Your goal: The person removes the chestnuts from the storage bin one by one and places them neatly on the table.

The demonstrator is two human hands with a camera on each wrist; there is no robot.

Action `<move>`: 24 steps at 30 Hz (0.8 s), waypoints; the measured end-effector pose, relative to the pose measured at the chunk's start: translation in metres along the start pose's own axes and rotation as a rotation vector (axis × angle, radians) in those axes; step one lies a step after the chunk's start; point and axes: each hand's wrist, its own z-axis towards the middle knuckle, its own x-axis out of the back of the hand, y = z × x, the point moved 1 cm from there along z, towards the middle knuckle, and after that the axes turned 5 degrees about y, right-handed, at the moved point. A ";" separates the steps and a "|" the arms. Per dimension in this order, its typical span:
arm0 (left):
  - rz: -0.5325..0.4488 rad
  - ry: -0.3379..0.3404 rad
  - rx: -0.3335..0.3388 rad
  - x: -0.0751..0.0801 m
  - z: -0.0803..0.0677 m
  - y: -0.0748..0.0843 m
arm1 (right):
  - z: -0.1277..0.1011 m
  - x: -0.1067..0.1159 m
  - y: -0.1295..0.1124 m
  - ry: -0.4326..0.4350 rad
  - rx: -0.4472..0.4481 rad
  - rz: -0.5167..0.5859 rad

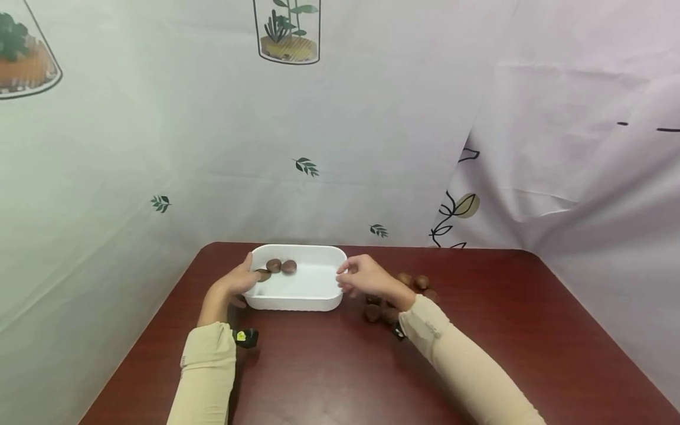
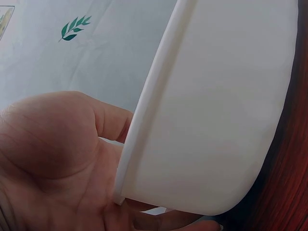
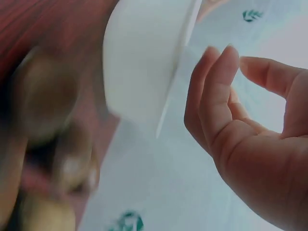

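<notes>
My left hand (image 1: 237,283) sits at the left end of the white tray (image 1: 297,302), fingers over the rim; the left wrist view shows the palm (image 2: 53,159) against the tray wall (image 2: 216,110), thumb under the lip. I read that as a steadying hold on the tray. Fingertips are close to a nut (image 1: 262,274) lying inside the rim, but I cannot tell if they pinch it.

My right hand (image 1: 365,278) hovers at the tray's right end, fingers loosely curled and holding nothing; the right wrist view shows the fingers (image 3: 216,96) just beside the rim (image 3: 180,72), not touching.

Three nuts are in the tray: the one at my left fingers and two (image 1: 281,266) side by side near the back left. The rest of the tray floor is bare. A pile of nuts (image 1: 404,295) lies on the table (image 1: 531,330) to the right, partly behind my right wrist. So I judge the job barely begun: few in, most still out.

Both forearms, in beige sleeves (image 1: 209,366), angle inward from the near edge toward the tray, wrists low over the table.
</notes>
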 end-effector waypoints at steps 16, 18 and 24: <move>0.008 0.019 0.019 -0.002 0.000 0.001 | 0.074 -0.083 -0.010 0.057 -0.230 0.309; 0.003 0.017 0.022 -0.002 -0.001 0.000 | 0.079 -0.093 -0.009 0.070 -0.254 0.329; 0.002 0.013 0.017 0.000 -0.002 0.001 | 0.091 -0.112 -0.011 0.101 -0.316 0.388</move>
